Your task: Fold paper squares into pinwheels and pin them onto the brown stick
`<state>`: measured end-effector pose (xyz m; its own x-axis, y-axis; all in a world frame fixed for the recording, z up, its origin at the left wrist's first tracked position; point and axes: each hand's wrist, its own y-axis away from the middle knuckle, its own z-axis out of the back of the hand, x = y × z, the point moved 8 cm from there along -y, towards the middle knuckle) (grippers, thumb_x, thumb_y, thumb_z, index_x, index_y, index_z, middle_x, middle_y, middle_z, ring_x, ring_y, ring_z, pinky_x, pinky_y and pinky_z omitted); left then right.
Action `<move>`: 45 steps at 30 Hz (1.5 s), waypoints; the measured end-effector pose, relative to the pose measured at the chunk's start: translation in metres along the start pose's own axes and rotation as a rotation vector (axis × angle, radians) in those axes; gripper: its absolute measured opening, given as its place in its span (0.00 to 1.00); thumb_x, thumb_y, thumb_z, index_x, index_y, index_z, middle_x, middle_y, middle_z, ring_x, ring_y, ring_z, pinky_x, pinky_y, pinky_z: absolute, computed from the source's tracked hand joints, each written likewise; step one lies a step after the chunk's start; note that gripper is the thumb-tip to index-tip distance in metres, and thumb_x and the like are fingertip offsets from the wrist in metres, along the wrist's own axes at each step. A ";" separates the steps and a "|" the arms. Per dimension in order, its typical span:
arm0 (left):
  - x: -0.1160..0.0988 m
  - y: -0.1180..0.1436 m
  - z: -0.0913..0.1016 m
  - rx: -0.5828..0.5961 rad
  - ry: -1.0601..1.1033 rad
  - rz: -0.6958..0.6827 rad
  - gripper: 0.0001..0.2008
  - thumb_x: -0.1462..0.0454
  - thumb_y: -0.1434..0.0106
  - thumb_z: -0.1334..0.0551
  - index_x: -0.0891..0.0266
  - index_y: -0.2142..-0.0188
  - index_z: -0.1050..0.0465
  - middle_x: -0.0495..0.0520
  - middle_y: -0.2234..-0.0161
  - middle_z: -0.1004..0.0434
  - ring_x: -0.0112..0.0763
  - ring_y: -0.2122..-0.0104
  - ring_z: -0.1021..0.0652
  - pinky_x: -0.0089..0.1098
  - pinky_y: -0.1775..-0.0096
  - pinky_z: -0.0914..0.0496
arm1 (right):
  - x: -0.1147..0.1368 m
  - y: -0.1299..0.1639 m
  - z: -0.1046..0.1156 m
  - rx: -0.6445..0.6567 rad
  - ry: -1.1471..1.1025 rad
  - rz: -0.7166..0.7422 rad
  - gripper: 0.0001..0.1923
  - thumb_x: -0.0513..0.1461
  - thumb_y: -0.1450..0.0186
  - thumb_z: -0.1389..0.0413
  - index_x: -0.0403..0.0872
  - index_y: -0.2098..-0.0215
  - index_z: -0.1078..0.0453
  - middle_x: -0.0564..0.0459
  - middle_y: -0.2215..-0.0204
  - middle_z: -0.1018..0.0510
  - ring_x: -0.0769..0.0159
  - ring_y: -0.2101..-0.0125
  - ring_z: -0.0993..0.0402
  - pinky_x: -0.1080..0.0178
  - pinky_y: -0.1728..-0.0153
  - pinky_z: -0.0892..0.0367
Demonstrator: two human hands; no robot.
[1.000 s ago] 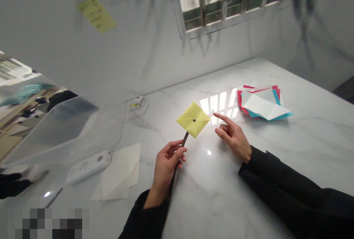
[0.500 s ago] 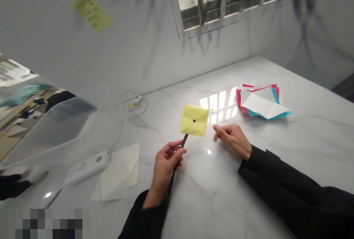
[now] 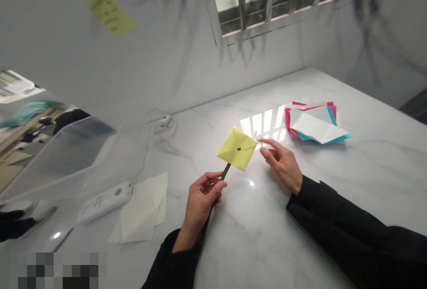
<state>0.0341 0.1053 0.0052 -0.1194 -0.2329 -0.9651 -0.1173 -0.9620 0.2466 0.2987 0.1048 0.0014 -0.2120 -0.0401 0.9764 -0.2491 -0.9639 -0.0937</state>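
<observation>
Yellow paper pinwheel, square w/ dark center pin, on dark stick, held above table.

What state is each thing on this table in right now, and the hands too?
Pinwheel: folded, pinned to a stick, held up.
Stick: gripped.
Left hand: closed on the stick.
Right hand: open, forefinger at the pinwheel's corner.
Coloured papers: stacked, lying flat.
White paper: folded, flat.
Remote: lying flat.
</observation>
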 end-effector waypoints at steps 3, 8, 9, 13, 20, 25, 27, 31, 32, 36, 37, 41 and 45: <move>-0.002 0.000 0.000 -0.007 -0.006 -0.008 0.21 0.54 0.46 0.25 0.64 0.58 0.22 0.49 0.72 0.22 0.22 0.81 0.31 0.24 0.82 0.38 | -0.004 0.000 0.005 -0.057 0.143 -0.007 0.34 0.59 0.28 0.50 0.49 0.84 0.48 0.58 0.84 0.52 0.70 0.80 0.53 0.60 0.74 0.53; -0.004 0.001 0.000 -0.014 -0.013 -0.010 0.20 0.55 0.46 0.25 0.63 0.58 0.21 0.49 0.72 0.23 0.22 0.81 0.31 0.24 0.82 0.38 | 0.001 0.000 0.005 -0.051 0.170 0.047 0.31 0.57 0.26 0.50 0.48 0.81 0.41 0.57 0.83 0.44 0.69 0.79 0.46 0.61 0.73 0.49; -0.004 0.001 0.000 -0.015 -0.016 -0.011 0.20 0.55 0.46 0.25 0.63 0.58 0.21 0.49 0.72 0.23 0.22 0.81 0.31 0.24 0.82 0.38 | 0.002 0.000 0.005 -0.048 0.161 0.049 0.28 0.56 0.26 0.50 0.48 0.77 0.35 0.58 0.82 0.42 0.68 0.78 0.45 0.61 0.73 0.48; -0.003 0.001 0.001 -0.018 -0.017 -0.013 0.19 0.55 0.46 0.25 0.63 0.58 0.21 0.48 0.73 0.24 0.22 0.82 0.31 0.24 0.82 0.38 | 0.003 0.001 0.002 -0.013 0.120 0.028 0.26 0.55 0.27 0.49 0.45 0.46 0.23 0.61 0.83 0.43 0.68 0.80 0.47 0.62 0.74 0.46; 0.000 0.001 -0.004 0.019 -0.043 -0.025 0.18 0.56 0.46 0.25 0.63 0.60 0.21 0.47 0.73 0.24 0.20 0.83 0.32 0.24 0.83 0.39 | 0.012 0.000 0.006 0.002 0.154 0.117 0.34 0.54 0.27 0.47 0.48 0.29 0.38 0.62 0.81 0.38 0.66 0.79 0.44 0.62 0.72 0.44; 0.003 0.001 -0.004 0.015 -0.043 -0.032 0.17 0.57 0.46 0.25 0.63 0.60 0.21 0.47 0.73 0.25 0.20 0.83 0.33 0.23 0.83 0.39 | 0.000 -0.011 0.016 -0.016 0.324 0.083 0.37 0.62 0.27 0.55 0.49 0.85 0.41 0.56 0.86 0.49 0.69 0.82 0.49 0.59 0.74 0.51; 0.002 0.001 -0.003 0.010 -0.039 -0.037 0.17 0.57 0.46 0.25 0.63 0.60 0.21 0.47 0.72 0.25 0.20 0.83 0.32 0.23 0.83 0.39 | -0.004 -0.012 0.019 -0.048 0.337 0.060 0.39 0.63 0.27 0.57 0.50 0.87 0.52 0.56 0.87 0.51 0.70 0.82 0.52 0.58 0.75 0.52; 0.002 0.000 -0.003 0.017 -0.033 -0.042 0.17 0.57 0.45 0.25 0.63 0.60 0.21 0.46 0.73 0.26 0.20 0.83 0.32 0.23 0.83 0.38 | -0.001 -0.010 0.017 -0.047 0.298 0.097 0.37 0.62 0.27 0.56 0.49 0.85 0.43 0.55 0.86 0.43 0.68 0.81 0.45 0.60 0.73 0.48; 0.002 0.000 -0.003 0.018 -0.031 -0.044 0.17 0.57 0.45 0.25 0.63 0.60 0.21 0.46 0.73 0.26 0.20 0.83 0.33 0.23 0.84 0.38 | 0.001 -0.009 0.016 -0.046 0.289 0.108 0.35 0.61 0.26 0.55 0.48 0.82 0.36 0.55 0.85 0.39 0.67 0.81 0.43 0.60 0.72 0.46; 0.001 -0.001 -0.004 0.018 -0.025 -0.047 0.18 0.56 0.45 0.25 0.63 0.60 0.22 0.46 0.73 0.26 0.20 0.83 0.33 0.23 0.83 0.39 | 0.004 -0.006 0.014 -0.034 0.270 0.092 0.29 0.58 0.26 0.52 0.45 0.51 0.22 0.59 0.83 0.37 0.66 0.80 0.42 0.62 0.72 0.45; 0.000 -0.001 -0.003 0.011 -0.022 -0.047 0.18 0.56 0.45 0.25 0.63 0.60 0.22 0.46 0.73 0.26 0.20 0.83 0.33 0.24 0.83 0.39 | 0.004 -0.005 0.012 -0.011 0.258 0.080 0.29 0.58 0.26 0.51 0.45 0.49 0.22 0.59 0.83 0.37 0.66 0.80 0.42 0.62 0.72 0.44; -0.001 0.000 0.000 -0.040 0.009 -0.048 0.19 0.55 0.45 0.25 0.63 0.60 0.22 0.47 0.72 0.25 0.20 0.82 0.32 0.24 0.82 0.39 | 0.002 0.010 -0.021 0.316 0.207 0.065 0.33 0.59 0.26 0.52 0.47 0.78 0.30 0.58 0.86 0.41 0.69 0.82 0.44 0.62 0.73 0.46; 0.002 0.000 -0.002 -0.043 0.041 -0.038 0.18 0.56 0.45 0.25 0.63 0.59 0.22 0.47 0.72 0.24 0.21 0.82 0.31 0.24 0.81 0.38 | 0.000 0.020 -0.028 0.352 0.206 0.090 0.36 0.59 0.26 0.53 0.48 0.84 0.47 0.58 0.86 0.47 0.71 0.82 0.51 0.61 0.75 0.52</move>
<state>0.0357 0.1041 0.0033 -0.0753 -0.2013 -0.9766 -0.0782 -0.9752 0.2070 0.2670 0.0928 -0.0056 -0.4118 -0.1094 0.9047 0.1101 -0.9915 -0.0697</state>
